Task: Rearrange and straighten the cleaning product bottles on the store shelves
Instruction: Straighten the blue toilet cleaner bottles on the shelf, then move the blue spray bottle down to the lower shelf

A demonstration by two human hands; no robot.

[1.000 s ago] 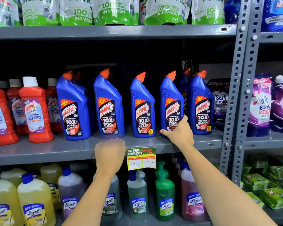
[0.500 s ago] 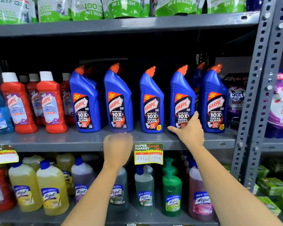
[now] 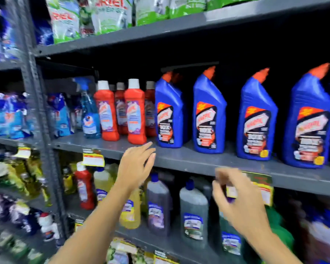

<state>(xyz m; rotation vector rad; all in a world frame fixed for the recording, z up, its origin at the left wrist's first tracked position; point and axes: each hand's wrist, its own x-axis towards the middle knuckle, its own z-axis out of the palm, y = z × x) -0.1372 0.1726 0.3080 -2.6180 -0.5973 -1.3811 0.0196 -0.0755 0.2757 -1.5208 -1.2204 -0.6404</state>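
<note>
Several blue Harpic bottles (image 3: pixel 211 113) with orange caps stand upright in a row on the middle shelf (image 3: pixel 189 159). Left of them stand red bathroom cleaner bottles (image 3: pixel 134 113) with white caps and a blue spray bottle (image 3: pixel 89 115). My left hand (image 3: pixel 135 164) hovers open at the shelf's front edge, fingers pointing toward the red bottles and touching nothing. My right hand (image 3: pixel 236 197) is blurred, lower, in front of the shelf edge near a price tag (image 3: pixel 263 187), fingers loosely curled and holding nothing.
Lizol bottles (image 3: pixel 193 212) fill the lower shelf. Green and white detergent pouches (image 3: pixel 111 14) sit on the top shelf. A grey perforated upright (image 3: pixel 36 103) divides this bay from blue pouches (image 3: pixel 8 115) on the left.
The view has swung left. My right hand has come off the blue Harpic bottle and dropped below the shelf edge. My left hand has opened and lifted toward the red bottles.
</note>
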